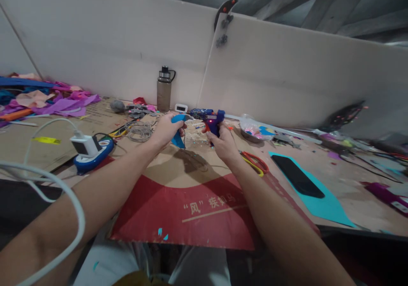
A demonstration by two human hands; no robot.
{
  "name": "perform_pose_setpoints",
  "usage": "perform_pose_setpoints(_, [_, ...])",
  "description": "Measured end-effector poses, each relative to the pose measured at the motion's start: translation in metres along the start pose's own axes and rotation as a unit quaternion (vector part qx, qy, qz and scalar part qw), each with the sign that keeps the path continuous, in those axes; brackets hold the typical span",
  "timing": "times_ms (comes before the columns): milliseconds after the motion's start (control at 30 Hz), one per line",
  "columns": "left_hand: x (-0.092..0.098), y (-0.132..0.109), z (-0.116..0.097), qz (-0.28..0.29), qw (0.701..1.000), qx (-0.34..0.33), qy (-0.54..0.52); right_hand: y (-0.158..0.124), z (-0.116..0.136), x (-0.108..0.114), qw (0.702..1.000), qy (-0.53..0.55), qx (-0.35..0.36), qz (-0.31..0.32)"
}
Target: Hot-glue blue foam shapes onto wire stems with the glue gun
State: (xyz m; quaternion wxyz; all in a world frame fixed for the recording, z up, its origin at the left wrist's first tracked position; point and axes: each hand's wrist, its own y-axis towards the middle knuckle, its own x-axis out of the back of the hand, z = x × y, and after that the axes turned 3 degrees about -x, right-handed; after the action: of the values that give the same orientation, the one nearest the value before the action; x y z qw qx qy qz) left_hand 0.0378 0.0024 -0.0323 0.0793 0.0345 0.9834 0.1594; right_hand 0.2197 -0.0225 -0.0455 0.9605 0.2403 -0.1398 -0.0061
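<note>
My left hand [168,129] pinches a bright blue piece of sheet material [178,138], which hangs curved below the fingers. Wrapped round the handle of a blue glue gun [214,118] is my right hand [225,142]. A small red light glows on the gun's side, and its nozzle points left, close to the top of the blue piece; whether they touch I cannot tell. Both hands are above a red and tan cardboard sheet [204,192]. Scissors [255,162] with red and yellow handles lie just right of my right wrist.
A blue and white power strip [95,152] with a white charger and looping cable stands left. Behind are a bottle [164,89] and a bowl of scraps [251,131]. A black phone [298,175] lies on a turquoise sheet [334,211] at right. Colourful scraps [54,97] pile far left.
</note>
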Motion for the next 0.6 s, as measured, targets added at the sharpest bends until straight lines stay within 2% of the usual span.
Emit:
perform_pose_setpoints(100, [0.0002,0.0006,0.0003,0.003,1.0,0.013,-0.021,0.0013,-0.0013,0.0005,0.994,0.096,-0.048,-0.014])
perform_pose_setpoints(200, [-0.0011,0.0007,-0.0017,-0.003,0.997,0.046,-0.067,0.0039,-0.0042,0.0037,0.974,0.203,-0.101,-0.009])
perform_pose_setpoints(267, [-0.002,0.0007,-0.0035,-0.017,0.994,0.063,-0.091,0.0052,-0.005,0.0058,0.965,0.237,-0.115,-0.002])
perform_pose_setpoints(400, [-0.002,0.0018,-0.0058,-0.06,0.99,0.069,-0.111,0.0047,-0.0046,0.0048,0.972,0.221,-0.074,0.01])
perform_pose_setpoints(600, [0.0004,0.0041,-0.0066,-0.087,0.986,0.065,-0.13,0.0005,-0.0037,-0.0003,0.989,0.132,-0.053,0.033])
